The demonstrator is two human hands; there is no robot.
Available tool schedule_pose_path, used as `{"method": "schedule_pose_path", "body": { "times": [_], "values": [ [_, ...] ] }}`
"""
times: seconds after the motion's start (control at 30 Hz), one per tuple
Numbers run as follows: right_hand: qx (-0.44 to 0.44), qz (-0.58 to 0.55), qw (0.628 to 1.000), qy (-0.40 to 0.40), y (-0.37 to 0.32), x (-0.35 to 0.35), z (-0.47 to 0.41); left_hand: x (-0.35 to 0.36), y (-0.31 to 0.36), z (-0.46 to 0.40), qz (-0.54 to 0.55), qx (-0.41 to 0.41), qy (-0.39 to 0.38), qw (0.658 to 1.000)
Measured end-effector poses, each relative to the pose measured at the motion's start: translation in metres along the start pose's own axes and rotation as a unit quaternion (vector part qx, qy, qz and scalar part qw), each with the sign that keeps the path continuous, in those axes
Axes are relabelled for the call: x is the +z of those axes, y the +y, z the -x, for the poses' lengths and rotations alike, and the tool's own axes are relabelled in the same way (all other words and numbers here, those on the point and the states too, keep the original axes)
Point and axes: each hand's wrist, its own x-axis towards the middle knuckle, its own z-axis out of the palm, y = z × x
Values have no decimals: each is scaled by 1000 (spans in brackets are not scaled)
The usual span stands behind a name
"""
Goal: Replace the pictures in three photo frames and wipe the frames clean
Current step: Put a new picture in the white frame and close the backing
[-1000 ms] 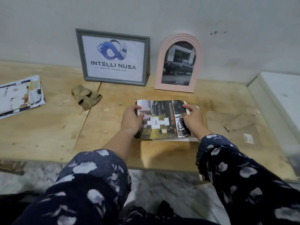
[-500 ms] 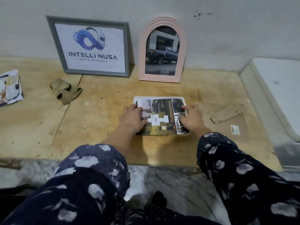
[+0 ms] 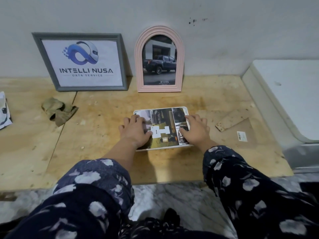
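The collage print [image 3: 162, 128], lifted a second ago, now lies inside the white frame [image 3: 187, 109] before the pink arched frame [image 3: 159, 59], pressed flat by the spread left hand [image 3: 136, 131] and right hand [image 3: 195, 131], so fitting looks nearly done.

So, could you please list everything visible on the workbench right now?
grey frame: one, logo print, leaning on wall, back left
pink arched frame: one, truck photo, right of grey frame
white frame: one, flat, collage picture on it
cloth: one, tan, crumpled, left
papers: printed, far left edge
wood scrap: one, right
barcode sticker: one, right
workbench: plywood
hands: left, right, pressing picture flat
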Motion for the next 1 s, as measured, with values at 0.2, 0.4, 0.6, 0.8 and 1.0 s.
{"method": "schedule_pose_path", "body": {
  "times": [0.2,0.4,0.6,0.8,1.0],
  "values": [
    [72,-31,996,39,37,-28,7,-3,55,-14,59,74,25,995],
    [207,-50,977,33,105,-57,29,24,141,-14,165,148,-83,972],
    [290,-91,952,45,155,-72,48,46,204,-9,256,0,-152,955],
    [301,-204,928,84,173,-70,47,47,224,-9,265,-99,-160,946],
    [336,-268,897,102,178,-68,43,39,227,-17,359,-160,-137,910]
  ]
}}
